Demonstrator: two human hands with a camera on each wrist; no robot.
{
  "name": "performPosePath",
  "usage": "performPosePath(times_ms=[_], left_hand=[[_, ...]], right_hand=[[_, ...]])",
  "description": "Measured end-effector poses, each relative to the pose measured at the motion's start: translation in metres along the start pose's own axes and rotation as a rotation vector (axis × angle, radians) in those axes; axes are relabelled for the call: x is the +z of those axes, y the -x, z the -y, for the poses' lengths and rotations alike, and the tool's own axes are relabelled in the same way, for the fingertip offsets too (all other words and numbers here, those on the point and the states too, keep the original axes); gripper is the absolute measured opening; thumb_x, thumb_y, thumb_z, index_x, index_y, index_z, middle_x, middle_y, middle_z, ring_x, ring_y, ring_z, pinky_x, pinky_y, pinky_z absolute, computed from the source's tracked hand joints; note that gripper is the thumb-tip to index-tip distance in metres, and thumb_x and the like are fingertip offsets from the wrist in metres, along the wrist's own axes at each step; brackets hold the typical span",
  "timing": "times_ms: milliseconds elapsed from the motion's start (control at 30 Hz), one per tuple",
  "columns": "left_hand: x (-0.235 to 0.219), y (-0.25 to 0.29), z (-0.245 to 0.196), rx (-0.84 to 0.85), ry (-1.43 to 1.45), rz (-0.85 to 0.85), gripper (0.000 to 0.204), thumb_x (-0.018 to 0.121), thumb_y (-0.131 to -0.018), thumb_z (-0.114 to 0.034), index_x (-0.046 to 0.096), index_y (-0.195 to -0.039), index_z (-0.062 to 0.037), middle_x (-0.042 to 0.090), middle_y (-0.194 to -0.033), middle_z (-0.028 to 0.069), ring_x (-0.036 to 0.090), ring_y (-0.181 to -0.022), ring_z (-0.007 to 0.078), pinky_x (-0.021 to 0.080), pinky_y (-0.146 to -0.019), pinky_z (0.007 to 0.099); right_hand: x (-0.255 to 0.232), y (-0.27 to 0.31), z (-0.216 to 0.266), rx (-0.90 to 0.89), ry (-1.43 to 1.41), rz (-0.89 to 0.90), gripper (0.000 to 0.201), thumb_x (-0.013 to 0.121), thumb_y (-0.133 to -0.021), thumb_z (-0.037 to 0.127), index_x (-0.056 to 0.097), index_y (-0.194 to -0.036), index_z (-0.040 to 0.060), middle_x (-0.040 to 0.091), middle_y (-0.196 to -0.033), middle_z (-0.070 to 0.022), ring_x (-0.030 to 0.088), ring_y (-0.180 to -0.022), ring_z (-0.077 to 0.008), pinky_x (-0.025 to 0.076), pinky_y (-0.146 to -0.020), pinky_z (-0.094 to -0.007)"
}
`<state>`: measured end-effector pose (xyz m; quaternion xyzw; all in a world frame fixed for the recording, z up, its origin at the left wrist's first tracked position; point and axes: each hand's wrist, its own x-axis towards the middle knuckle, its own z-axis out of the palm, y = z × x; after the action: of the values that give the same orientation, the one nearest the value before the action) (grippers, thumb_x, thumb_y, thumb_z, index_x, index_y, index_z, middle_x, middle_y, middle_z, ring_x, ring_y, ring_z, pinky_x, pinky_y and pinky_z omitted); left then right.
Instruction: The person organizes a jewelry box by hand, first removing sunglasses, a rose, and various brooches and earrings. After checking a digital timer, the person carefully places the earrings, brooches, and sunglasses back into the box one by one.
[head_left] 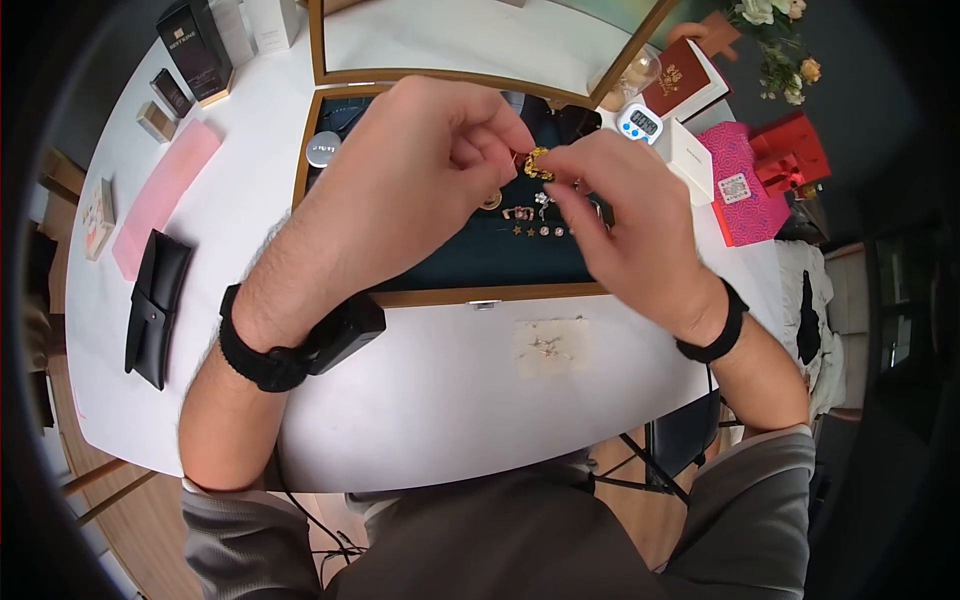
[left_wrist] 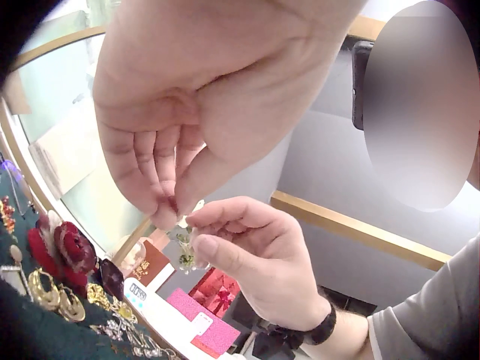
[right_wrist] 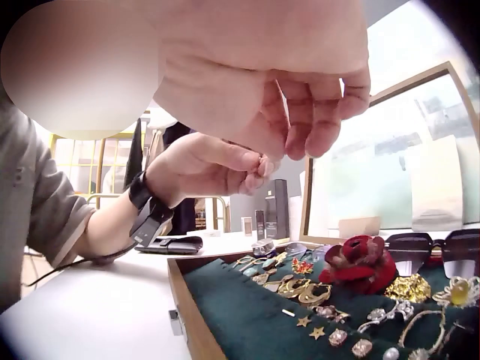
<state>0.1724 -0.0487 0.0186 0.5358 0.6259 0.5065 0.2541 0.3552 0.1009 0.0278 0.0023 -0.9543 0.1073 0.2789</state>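
My left hand (head_left: pixel 430 180) is held over the jewellery box (head_left: pixel 440 297), thumb and fingertips pinched together on a tiny thin item (head_left: pixel 517 158); I cannot tell its kind. Facing it, my right hand (head_left: pixel 640 215) has its index finger and thumb apart, fingertips close to the left ones in the left wrist view. Below the hands, jewellery lies on the dark green lining: a gold beaded piece (right_wrist: pixel 409 289), gold hoop earrings (right_wrist: pixel 304 291), star studs (right_wrist: pixel 318 332) and square crystal studs (right_wrist: pixel 361 347). A red fabric flower (right_wrist: pixel 360 264) and sunglasses (right_wrist: pixel 431 250) sit behind them.
A small clear sheet with fine jewellery (head_left: pixel 552 346) lies before the box. Left are a black case (head_left: pixel 157 310), a pink strip (head_left: pixel 170 195) and cosmetics boxes (head_left: pixel 195 50). Right stand a digital timer (head_left: pixel 638 123), a white box (head_left: pixel 685 160) and a pink packet (head_left: pixel 738 185). The glass lid (head_left: pixel 450 76) stands raised.
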Motion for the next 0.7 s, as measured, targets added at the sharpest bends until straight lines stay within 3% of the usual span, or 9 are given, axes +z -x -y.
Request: performPosePath(times_ms=[133,433,600,700], left_hand=[[0.007,0.0,0.004,0.005,0.152,-0.021,0.013,0.07,-0.1,0.009,0.075,-0.111,0.0047,0.075,-0.095,0.0004,0.071,-0.092,0.0079,0.061,-0.087,0.0254],[0.01,0.001,0.003,-0.035,0.233,0.025,0.016,0.075,-0.1,0.003,0.077,-0.115,0.007,0.081,-0.103,0.0078,0.077,-0.096,0.0119,0.063,-0.087,0.0271],[0.01,0.001,-0.002,-0.112,0.201,0.049,0.016,0.071,-0.102,0.005,0.078,-0.116,0.0067,0.081,-0.1,0.0078,0.077,-0.094,0.0124,0.063,-0.085,0.0274],[0.014,0.001,0.005,-0.074,0.205,0.067,0.021,0.065,-0.102,0.009,0.077,-0.119,0.0078,0.081,-0.103,0.0087,0.077,-0.094,0.0131,0.063,-0.087,0.0281]], right_hand=[[0.001,0.004,0.009,-0.08,0.04,-0.067,0.022,0.081,-0.083,-0.002,0.072,-0.101,0.0061,0.068,-0.092,-0.0058,0.065,-0.082,-0.0277,0.045,-0.072,-0.0394],[0.006,0.001,0.011,-0.107,0.079,-0.124,0.018,0.083,-0.081,0.002,0.074,-0.096,0.0059,0.068,-0.088,-0.0031,0.064,-0.078,-0.0239,0.045,-0.072,-0.038],[0.008,0.001,0.006,-0.073,0.065,-0.103,0.014,0.084,-0.083,0.004,0.075,-0.093,0.0068,0.069,-0.085,-0.0031,0.064,-0.076,-0.0249,0.045,-0.071,-0.0379],[0.011,0.002,0.003,0.001,0.04,-0.069,0.012,0.083,-0.085,0.005,0.075,-0.093,0.0073,0.069,-0.083,-0.0039,0.065,-0.075,-0.0262,0.045,-0.072,-0.0382]])
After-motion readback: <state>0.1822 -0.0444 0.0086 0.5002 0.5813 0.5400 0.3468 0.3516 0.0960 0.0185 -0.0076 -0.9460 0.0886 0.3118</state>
